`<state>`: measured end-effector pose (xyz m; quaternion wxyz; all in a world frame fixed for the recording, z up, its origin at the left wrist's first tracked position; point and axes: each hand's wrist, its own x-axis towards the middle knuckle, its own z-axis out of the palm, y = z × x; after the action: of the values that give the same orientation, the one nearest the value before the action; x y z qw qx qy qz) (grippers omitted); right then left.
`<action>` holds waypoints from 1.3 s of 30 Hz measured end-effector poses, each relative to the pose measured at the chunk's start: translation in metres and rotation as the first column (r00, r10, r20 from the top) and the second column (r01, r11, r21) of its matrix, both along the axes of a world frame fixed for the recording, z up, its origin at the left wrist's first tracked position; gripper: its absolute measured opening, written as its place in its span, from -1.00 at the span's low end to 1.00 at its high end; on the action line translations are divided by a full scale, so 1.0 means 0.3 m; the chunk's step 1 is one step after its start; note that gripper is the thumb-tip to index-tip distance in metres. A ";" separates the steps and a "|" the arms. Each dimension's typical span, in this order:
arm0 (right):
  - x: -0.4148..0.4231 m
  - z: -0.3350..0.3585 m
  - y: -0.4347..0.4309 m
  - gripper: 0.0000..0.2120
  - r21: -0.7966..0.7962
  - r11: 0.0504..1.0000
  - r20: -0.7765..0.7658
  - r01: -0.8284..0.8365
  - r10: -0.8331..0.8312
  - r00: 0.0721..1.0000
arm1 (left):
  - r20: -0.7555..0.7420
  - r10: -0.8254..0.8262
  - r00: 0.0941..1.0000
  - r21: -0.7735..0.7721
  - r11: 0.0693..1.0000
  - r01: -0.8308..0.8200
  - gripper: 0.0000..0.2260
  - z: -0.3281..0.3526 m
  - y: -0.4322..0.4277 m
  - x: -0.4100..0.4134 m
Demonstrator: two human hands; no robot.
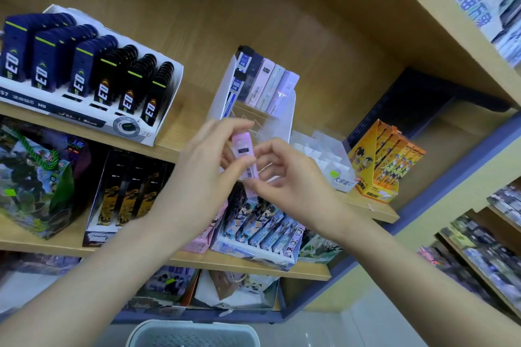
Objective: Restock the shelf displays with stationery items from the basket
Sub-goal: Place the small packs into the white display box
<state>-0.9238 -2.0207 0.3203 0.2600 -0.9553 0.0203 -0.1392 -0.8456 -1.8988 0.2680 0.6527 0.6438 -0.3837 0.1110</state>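
Note:
A small pink pencil-lead case [244, 153] with a barcode label is held up in front of the upper shelf. My left hand [210, 160] grips it from the left, fingers curled round its top. From the right, my right hand [284, 169] pinches its lower end. Just behind stands a clear tiered display stand [277, 118] with several lead cases [263, 83] in its back row. The front tiers of the stand look bare. The grey basket [194, 332] shows at the bottom edge, its contents hidden.
A white display of dark lead cases [84, 73] fills the upper shelf's left. A clear box [329, 160] and an orange pen display [386, 160] stand to the right. Boxed stationery lines the lower shelves. Another shelf unit stands at the far right.

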 end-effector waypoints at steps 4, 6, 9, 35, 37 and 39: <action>0.006 0.071 -0.046 -0.61 0.042 0.996 0.134 0.074 -0.079 0.988 | 0.188 0.078 0.979 0.157 0.982 -0.108 -0.62 0.031 -0.030 0.038; 0.026 0.118 -0.086 -0.64 0.123 0.985 0.245 0.117 -0.144 0.959 | 0.312 0.090 0.946 0.291 0.939 -0.186 -0.67 0.016 -0.047 0.063; 0.092 0.160 -0.154 -0.79 0.198 0.961 0.336 0.194 -0.253 0.907 | 0.520 0.050 0.853 0.424 0.852 -0.308 -0.75 -0.027 -0.069 0.081; 0.304 0.163 -0.294 -0.71 -0.426 0.847 0.279 0.319 -0.212 0.937 | 0.658 0.130 0.741 0.376 0.797 -0.473 -0.82 -0.073 -0.066 0.075; 0.303 0.149 -0.289 -0.69 -0.450 0.832 0.320 0.324 -0.189 0.928 | 0.671 0.127 0.730 0.373 0.794 -0.481 -0.82 -0.072 -0.062 0.075; 0.287 0.128 -0.284 -0.71 -0.490 0.795 0.381 0.359 -0.175 0.908 | 0.690 0.127 0.713 0.359 0.795 -0.489 -0.83 -0.070 -0.052 0.072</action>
<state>-0.8376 -2.1059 0.3587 -0.0479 -0.9413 0.0741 -0.3257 -0.8241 -1.9144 0.2471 0.2563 0.7749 -0.4775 0.3254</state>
